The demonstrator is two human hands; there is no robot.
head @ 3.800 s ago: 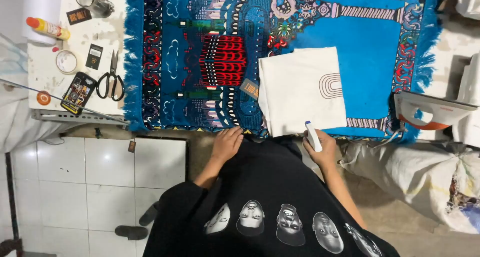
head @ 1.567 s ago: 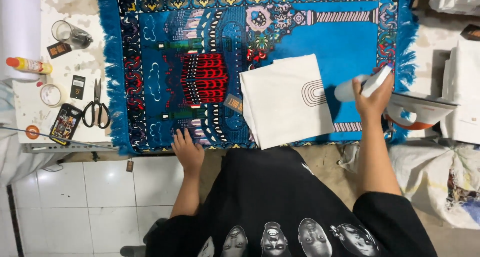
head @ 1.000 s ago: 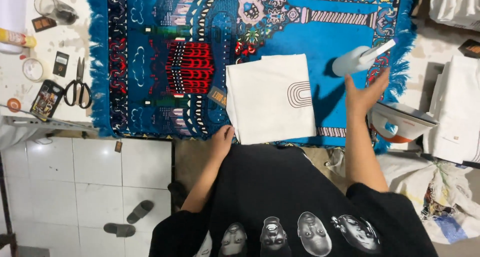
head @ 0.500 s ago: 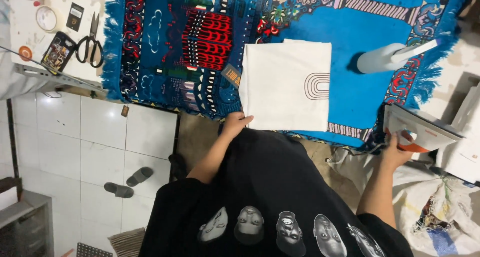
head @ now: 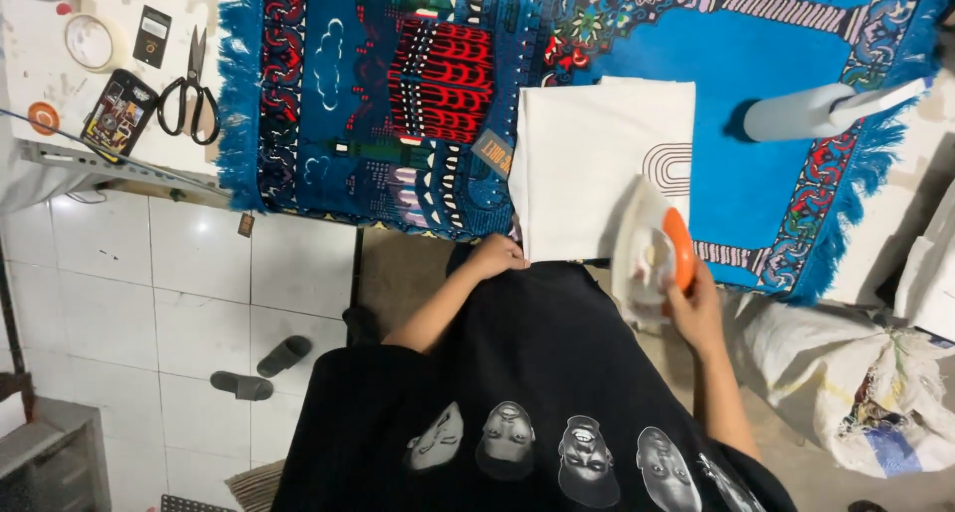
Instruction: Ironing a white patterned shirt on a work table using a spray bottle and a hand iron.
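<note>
A: Folded white cloth (head: 597,164) — that is the big pale square lying flat on the blue patterned rug (head: 398,84), right in front of both hands. Its near edge runs between them.

B: And the rug itself?

A: It spreads far beyond the hands, away from the person and out to both sides, fringe hanging on its left edge.

B: What is next in size?

A: The iron (head: 652,253), white with an orange handle. The right hand (head: 696,308) is wrapped around that handle, fingers closed on it, and the iron sits over the cloth's near right corner.

B: And out past the right hand?

A: A pale spray bottle (head: 826,109) lies on its side on the rug, well apart from the iron, farther out and to the right.

B: The left hand (head: 497,258)?

A: Loosely curled, holding nothing. Its fingers rest at the cloth's near left corner, touching the edge or just beside it; I cannot tell which.

B: Anything smaller?

A: Far left of that hand, on a white table (head: 129,144), lie black-handled scissors (head: 189,94), a phone (head: 117,114) and a roll of tape (head: 90,42).
</note>
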